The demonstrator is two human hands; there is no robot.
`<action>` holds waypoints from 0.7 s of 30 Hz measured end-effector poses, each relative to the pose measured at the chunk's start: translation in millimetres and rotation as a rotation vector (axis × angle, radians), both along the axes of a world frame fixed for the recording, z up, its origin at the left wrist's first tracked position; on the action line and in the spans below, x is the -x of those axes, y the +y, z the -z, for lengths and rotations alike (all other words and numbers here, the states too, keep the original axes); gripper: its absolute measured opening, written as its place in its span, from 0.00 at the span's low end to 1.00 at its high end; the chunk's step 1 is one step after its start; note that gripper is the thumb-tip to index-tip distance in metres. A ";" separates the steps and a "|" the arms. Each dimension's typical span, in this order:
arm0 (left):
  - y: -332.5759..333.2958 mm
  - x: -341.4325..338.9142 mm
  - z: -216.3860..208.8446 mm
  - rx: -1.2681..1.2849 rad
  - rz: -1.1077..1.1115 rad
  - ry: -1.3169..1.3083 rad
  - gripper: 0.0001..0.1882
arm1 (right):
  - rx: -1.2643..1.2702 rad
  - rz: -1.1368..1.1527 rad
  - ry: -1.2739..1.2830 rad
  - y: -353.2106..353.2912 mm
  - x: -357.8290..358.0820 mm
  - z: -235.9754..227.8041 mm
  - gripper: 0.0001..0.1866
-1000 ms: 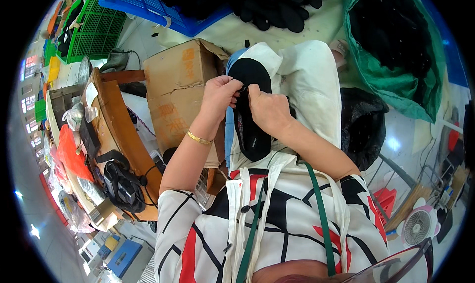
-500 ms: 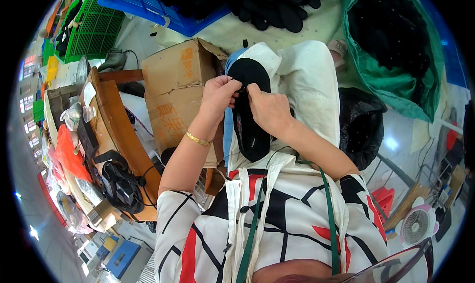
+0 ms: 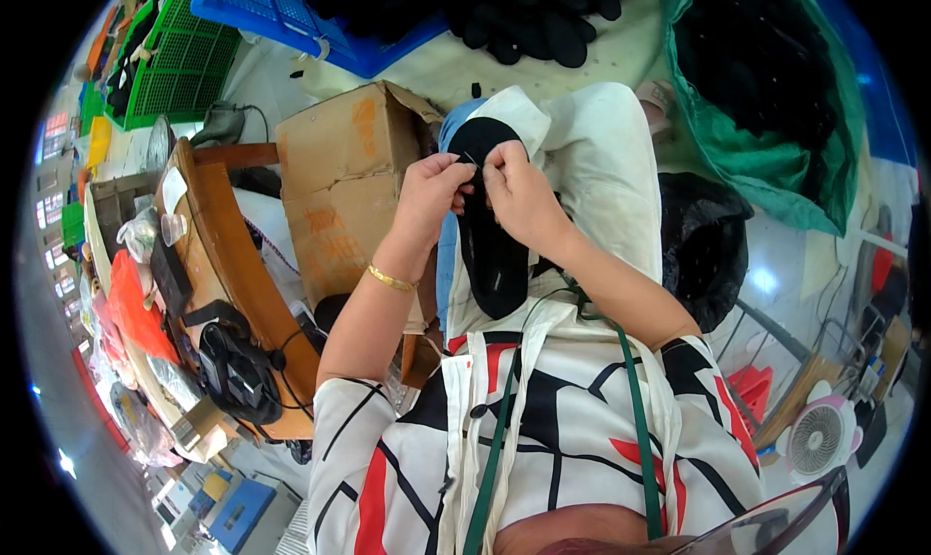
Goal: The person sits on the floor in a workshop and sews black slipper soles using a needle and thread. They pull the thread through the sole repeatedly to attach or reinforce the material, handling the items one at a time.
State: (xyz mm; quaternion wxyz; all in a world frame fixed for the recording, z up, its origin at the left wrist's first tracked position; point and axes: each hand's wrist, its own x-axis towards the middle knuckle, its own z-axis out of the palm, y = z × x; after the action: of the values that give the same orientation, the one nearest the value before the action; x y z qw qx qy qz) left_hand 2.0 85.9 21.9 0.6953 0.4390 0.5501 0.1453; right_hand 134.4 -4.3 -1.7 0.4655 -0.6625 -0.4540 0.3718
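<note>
A black cloth shoe (image 3: pixel 493 264) lies lengthwise on my lap, its rounded toe pointing away from me and its heel near my waist. With a gold bracelet on the wrist, my left hand (image 3: pixel 434 188) is closed in a pinch at the shoe's left edge, behind the toe. Thumb and finger of my right hand (image 3: pixel 519 191) are pinched together over the shoe's upper, close to the left fingertips. A thin pale sliver (image 3: pixel 469 156), perhaps a needle, shows by the left fingertips. What the right fingers hold is too small to make out.
White cloth (image 3: pixel 611 186) covers my legs. A cardboard box (image 3: pixel 335 196) and wooden table (image 3: pixel 242 303) stand left. Ahead are a blue basket (image 3: pixel 281 16) and a pile of black shoe pieces (image 3: pixel 533 26). Right are a green sack (image 3: pixel 815 181), black bag (image 3: pixel 713 254) and fan (image 3: pixel 819 440).
My right hand has lifted slightly and turned, its fingertips now farther up the shoe toward the toe. The left hand stays at the shoe's edge. The thin sliver has come into sight.
</note>
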 end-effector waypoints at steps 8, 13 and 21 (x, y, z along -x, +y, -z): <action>-7.4 -0.4 7.0 -0.094 -0.018 0.007 0.09 | -0.036 -0.196 -0.227 17.7 -30.7 -20.1 0.07; -9.9 4.4 15.6 -0.144 -0.015 -0.044 0.12 | -0.096 -0.258 -0.089 30.5 -35.0 -6.2 0.07; -14.1 -5.0 15.1 -0.355 0.105 0.151 0.18 | 0.180 -0.234 0.799 25.9 -53.2 -35.3 0.09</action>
State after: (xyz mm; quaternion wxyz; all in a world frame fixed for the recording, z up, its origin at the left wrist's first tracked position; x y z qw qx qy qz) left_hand 7.0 71.8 6.8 0.5704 0.5926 0.5426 0.1704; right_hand 187.6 21.5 33.6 0.4999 -0.4485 -0.2759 0.6877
